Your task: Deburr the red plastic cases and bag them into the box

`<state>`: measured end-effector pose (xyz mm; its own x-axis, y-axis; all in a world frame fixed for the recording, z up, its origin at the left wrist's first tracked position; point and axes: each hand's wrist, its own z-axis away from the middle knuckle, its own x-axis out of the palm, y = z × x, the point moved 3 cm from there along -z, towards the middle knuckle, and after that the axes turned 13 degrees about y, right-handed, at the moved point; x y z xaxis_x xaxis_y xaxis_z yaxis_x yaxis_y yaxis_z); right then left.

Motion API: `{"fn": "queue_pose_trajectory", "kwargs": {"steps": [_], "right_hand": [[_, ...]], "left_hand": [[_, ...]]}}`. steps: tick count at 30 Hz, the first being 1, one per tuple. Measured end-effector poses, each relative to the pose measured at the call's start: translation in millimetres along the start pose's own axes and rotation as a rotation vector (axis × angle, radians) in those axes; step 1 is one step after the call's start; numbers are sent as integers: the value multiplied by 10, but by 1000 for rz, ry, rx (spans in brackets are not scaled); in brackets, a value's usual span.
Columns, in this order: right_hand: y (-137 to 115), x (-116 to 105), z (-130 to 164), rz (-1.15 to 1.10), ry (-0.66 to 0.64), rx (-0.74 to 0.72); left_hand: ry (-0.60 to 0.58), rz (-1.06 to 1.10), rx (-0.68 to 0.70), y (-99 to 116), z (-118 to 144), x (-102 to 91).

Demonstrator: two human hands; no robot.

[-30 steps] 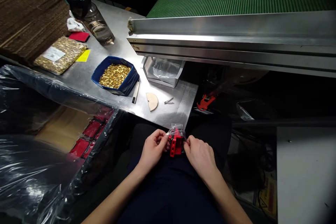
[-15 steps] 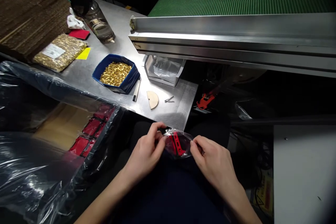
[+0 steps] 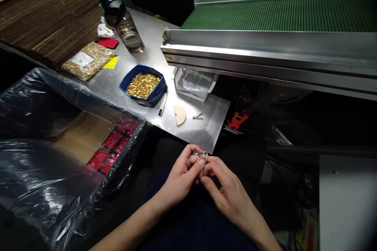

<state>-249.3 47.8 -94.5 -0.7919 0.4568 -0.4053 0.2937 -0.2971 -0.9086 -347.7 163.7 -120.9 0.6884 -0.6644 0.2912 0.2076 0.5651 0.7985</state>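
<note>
Just off the table's near edge, my left hand (image 3: 185,169) is closed around a crumpled clear plastic bag (image 3: 204,157), of which only a small part shows between the fingers. The red item inside it is hidden now. My right hand (image 3: 225,182) is close against the left, its fingers bent at the bag; whether they pinch it is hard to see. Beyond the hands, on the metal table (image 3: 203,135), lie a pale half-round disc (image 3: 179,115), small metal pins (image 3: 198,116) and a white and black cutter-like tool (image 3: 163,103).
A blue bin of gold pieces (image 3: 143,85), a clear tray of plastic bags (image 3: 194,84) and a water bottle (image 3: 128,31) stand on the table. A plastic-lined box (image 3: 110,106) with red packs is at left. A green conveyor (image 3: 265,17) crosses the upper right.
My hands have come together, and the bag, stretched flat between them before, is now bunched up in my left hand. The view has shifted, so the table appears farther right and slightly lower.
</note>
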Motion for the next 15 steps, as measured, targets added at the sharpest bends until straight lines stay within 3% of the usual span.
{"fn": "queue_pose_trajectory", "kwargs": {"steps": [2, 5, 11, 13, 15], "right_hand": [[58, 63, 40, -23, -55, -21], [191, 135, 104, -30, 49, -27], [478, 135, 59, -155, 182, 224], [514, 73, -25, -284, 193, 295], [509, 39, -107, -471, 163, 403]], "left_hand": [[26, 60, -28, -73, -27, -11], [3, 97, -22, -117, -42, -14], [-24, -73, 75, 33, -10, -67], [11, -186, 211, 129, 9, -127], [41, -331, 481, 229, 22, -192]]}}
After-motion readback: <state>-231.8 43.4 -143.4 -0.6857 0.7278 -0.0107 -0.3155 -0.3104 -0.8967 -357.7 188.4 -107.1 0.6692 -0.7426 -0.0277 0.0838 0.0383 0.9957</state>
